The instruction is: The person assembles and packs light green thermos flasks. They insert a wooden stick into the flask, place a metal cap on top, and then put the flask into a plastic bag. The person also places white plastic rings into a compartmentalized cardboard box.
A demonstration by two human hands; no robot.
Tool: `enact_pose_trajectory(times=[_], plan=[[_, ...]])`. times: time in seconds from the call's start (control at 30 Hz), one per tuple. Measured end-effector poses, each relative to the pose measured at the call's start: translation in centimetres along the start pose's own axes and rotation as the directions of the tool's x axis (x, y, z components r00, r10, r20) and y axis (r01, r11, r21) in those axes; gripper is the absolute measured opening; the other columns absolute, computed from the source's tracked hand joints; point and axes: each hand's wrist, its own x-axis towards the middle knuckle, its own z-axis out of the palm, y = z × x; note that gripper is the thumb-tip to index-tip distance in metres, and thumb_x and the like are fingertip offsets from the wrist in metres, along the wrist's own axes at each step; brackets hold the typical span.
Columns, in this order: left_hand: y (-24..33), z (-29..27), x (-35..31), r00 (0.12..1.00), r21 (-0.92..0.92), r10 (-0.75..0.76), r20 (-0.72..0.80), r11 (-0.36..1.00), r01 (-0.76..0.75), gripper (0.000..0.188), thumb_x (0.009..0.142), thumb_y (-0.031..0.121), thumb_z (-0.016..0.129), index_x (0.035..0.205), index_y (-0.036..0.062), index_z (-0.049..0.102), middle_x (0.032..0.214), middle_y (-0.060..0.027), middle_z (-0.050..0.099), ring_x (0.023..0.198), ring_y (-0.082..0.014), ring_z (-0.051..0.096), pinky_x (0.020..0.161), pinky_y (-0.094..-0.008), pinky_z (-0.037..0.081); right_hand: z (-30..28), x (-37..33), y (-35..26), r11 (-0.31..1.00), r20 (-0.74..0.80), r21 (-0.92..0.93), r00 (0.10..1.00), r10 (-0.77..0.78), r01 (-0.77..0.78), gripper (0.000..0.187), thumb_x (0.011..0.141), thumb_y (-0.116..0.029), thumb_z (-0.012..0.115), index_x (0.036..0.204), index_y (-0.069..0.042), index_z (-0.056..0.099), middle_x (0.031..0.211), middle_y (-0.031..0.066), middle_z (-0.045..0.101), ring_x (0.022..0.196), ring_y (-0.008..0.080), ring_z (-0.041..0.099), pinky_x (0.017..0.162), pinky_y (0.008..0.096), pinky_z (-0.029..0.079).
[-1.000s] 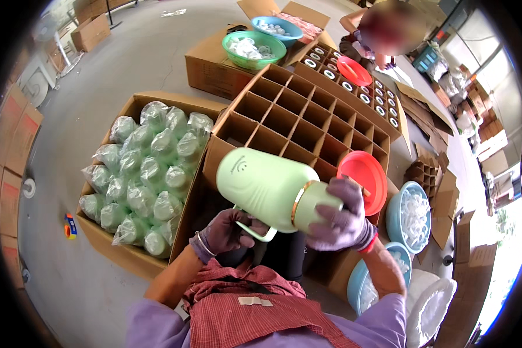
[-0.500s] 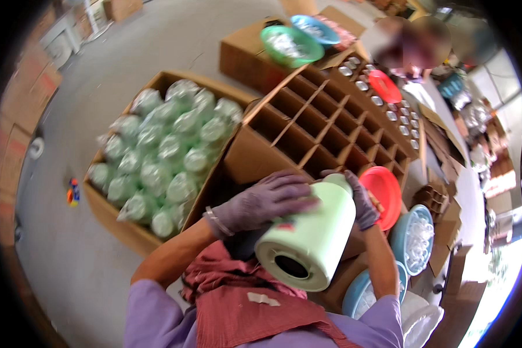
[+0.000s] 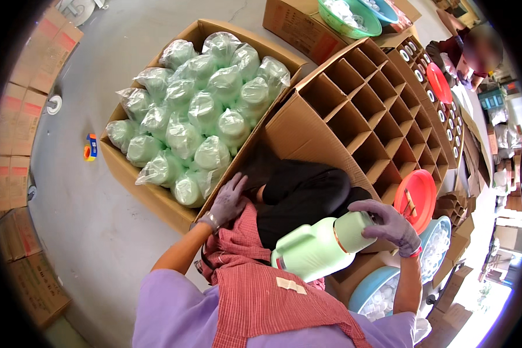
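Observation:
A pale green thermos jug (image 3: 313, 246) with a side handle and a copper-coloured ring lies tilted above my lap. Its cap end points to the right, and my gloved right hand (image 3: 391, 225) grips it by the cap. My gloved left hand (image 3: 228, 202) is off the jug, its fingers stretched out against my red apron beside the near edge of a cardboard box (image 3: 117, 169). Several pale green jugs in clear plastic bags (image 3: 182, 138) stand packed in that box. To its right is a carton with empty cardboard dividers (image 3: 319, 130).
A red basin (image 3: 414, 202) sits at the divided carton's near right corner. Blue basins (image 3: 361, 285) of clear plastic pieces stand at my right. Far off are a green basin (image 3: 354, 29) and another person (image 3: 455, 55). A blue-and-orange object (image 3: 90, 148) lies on the floor, left.
The jug has turned from its base facing me to lying sideways with its handle showing. My left hand has left it and moved down to the apron. The view has shifted.

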Motion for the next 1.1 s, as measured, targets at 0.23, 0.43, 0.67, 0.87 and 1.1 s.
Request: enact_pose_trajectory(times=[0.23,0.43,0.67,0.87,1.1], plan=[[-15.8,13.8,2.4,0.901,0.333,-0.201,0.385,0.94,0.068,0.032,0.084,0.017,0.062,0.113,0.005,0.064,0.117,-0.0212,0.063,0.107,-0.0343,0.062,0.093,-0.043,0.05,0.9,2.5,-2.6,0.986,-0.125,-0.159,0.992,0.028,-0.048,0.036,0.087,-0.02,0.06,0.119,-0.003,0.06,0.106,0.0117,0.065,0.098,0.0194,0.062,0.088,0.0318,0.048],[-1.3,-3.9,16.4,0.929,-0.904,-0.174,0.326,0.229,0.361,0.026,0.087,0.015,0.066,0.107,-0.0012,0.067,0.095,-0.0076,0.069,0.092,-0.0167,0.064,0.079,-0.0308,0.053,-1.7,2.6,1.6,0.992,-0.463,0.068,0.884,-0.067,0.11,0.038,0.084,-0.009,0.064,0.12,0.001,0.059,0.111,0.0086,0.062,0.102,0.0155,0.06,0.092,0.0294,0.048],[13.4,-12.7,25.3,0.879,-0.835,0.381,0.286,-0.351,0.424,0.039,0.096,0.04,0.051,0.115,0.0084,0.062,0.106,-0.0084,0.069,0.094,-0.0221,0.066,0.082,-0.0412,0.055,-1.3,11.2,-3.4,0.808,-0.475,-0.396,0.656,-0.587,0.436,0.048,0.084,-0.033,0.072,0.117,0.0,0.061,0.111,0.0148,0.062,0.106,0.0276,0.059,0.096,0.0334,0.044],[18.5,-12.2,24.6,0.933,-0.872,0.345,-0.098,0.423,-0.248,0.076,0.096,0.059,0.037,0.144,0.0001,0.032,0.136,-0.0169,0.05,0.126,-0.0294,0.049,0.11,-0.0424,0.036,-9.0,11.7,-0.3,0.406,-0.536,0.779,0.843,0.038,0.477,0.022,0.092,-0.021,0.06,0.103,-0.002,0.066,0.088,0.0057,0.071,0.075,0.0154,0.069,0.069,0.0311,0.058],[16.4,-6.3,19.3,0.658,0.147,0.729,-0.187,0.683,-0.715,0.101,0.072,0.064,0.069,0.145,0.0054,0.034,0.15,-0.0195,0.03,0.137,-0.0417,0.027,0.115,-0.049,0.021,-12.4,8.6,3.4,0.053,-0.507,0.857,0.858,-0.081,0.512,0.029,0.097,-0.027,0.046,0.102,-0.007,0.066,0.094,0.0068,0.072,0.091,0.0244,0.069,0.09,0.0474,0.052]])
